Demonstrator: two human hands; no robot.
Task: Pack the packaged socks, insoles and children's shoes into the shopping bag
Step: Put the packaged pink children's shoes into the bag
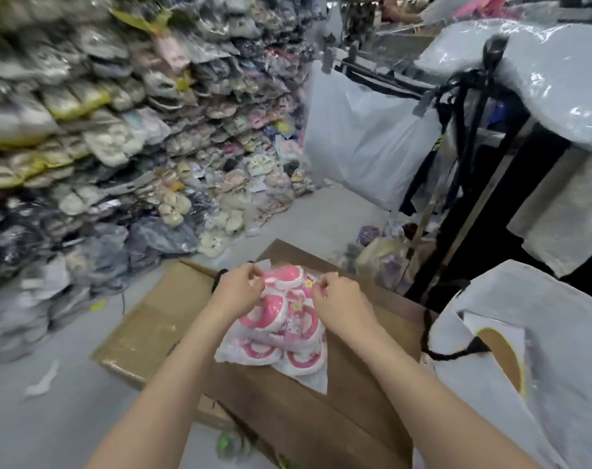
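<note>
On the cardboard box (338,418), left hand (235,286) and right hand (340,296) pinch the far edge of the pink shoe packet (281,323); a firm two-handed pinch should lift it level toward the white shopping bag (524,401) right of the box.

Both bare forearms reach out from the near edge, angling in toward each other as they run to the far side. The left hand (237,286) sits palm down, wrist wearing a dark band (219,277), fingers curled in with thumb and fingertips pinched together at its far right edge. The right hand (338,294) mirrors it just to the right, knuckles up, fingers bent and tips nipped tight toward the left. The two grips sit near each other, level, with a narrow gap between them.
</note>
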